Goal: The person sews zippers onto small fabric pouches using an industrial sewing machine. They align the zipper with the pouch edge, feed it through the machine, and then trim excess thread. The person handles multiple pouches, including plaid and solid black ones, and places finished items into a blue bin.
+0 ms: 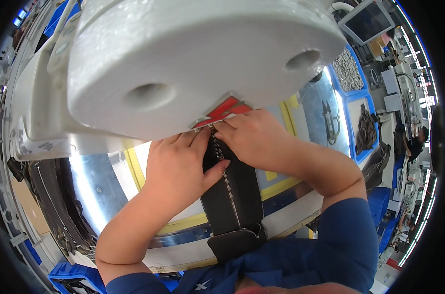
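A white sewing machine head (203, 59), with a red patch (225, 109) on its lower front, overhangs a long black zippered piece (237, 196) on the bed below. My left hand (176, 171) lies on the piece's left side, thumb stretched across the zipper, fingertips near the machine. My right hand (254, 139) has curled fingers gripping the piece at the zipper's upper end, close under the head. A black pouch (234, 245) at the piece's near end rests against the table edge.
Scissors (330, 122) lie on the metal plate at right. Beside them are blue trays with metal parts (348, 68) and dark scraps (364, 130). Dark zippered pieces (53, 201) lie at left. A monitor (367, 22) and another person (417, 144) are at right.
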The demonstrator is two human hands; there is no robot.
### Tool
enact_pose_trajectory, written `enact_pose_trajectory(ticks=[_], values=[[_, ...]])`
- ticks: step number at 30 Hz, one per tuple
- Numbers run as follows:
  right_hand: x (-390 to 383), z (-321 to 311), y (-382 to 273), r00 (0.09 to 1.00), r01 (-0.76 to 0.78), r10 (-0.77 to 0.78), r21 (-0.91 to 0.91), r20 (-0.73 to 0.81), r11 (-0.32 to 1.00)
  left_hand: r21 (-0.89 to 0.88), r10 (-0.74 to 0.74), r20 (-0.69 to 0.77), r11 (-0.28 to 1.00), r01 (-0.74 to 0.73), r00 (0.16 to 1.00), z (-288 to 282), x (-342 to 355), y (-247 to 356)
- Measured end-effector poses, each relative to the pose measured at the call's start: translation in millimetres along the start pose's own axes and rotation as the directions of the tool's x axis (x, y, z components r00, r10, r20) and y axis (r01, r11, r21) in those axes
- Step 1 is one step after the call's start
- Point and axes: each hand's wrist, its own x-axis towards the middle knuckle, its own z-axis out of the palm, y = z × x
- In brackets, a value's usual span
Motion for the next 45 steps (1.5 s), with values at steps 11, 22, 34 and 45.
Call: enact_pose_trajectory(ticks=[11,22,34,45], values=[[-8,1,-5,0.998,0.051,-0.053,-0.054,-0.035,0.997,0.094,0.078,0.088,0.992,-0.086,0.993,9,-9,9],[-14,-5,-19,0.995,0.046,-0.033,-0.145,0.089,0.988,0.176,0.048,0.206,0.981,-0.085,0.977,3,-15,17],[-24,5,-30,0.999,-0.025,0.033,-0.202,0.038,0.979,0.209,-0.009,0.207,0.977,-0.035,0.978,10,-17,20],[-21,8,-24,0.998,-0.054,0.057,-0.189,0.010,0.981,0.201,-0.010,0.203,0.979,-0.032,0.979,13,-14,17]])
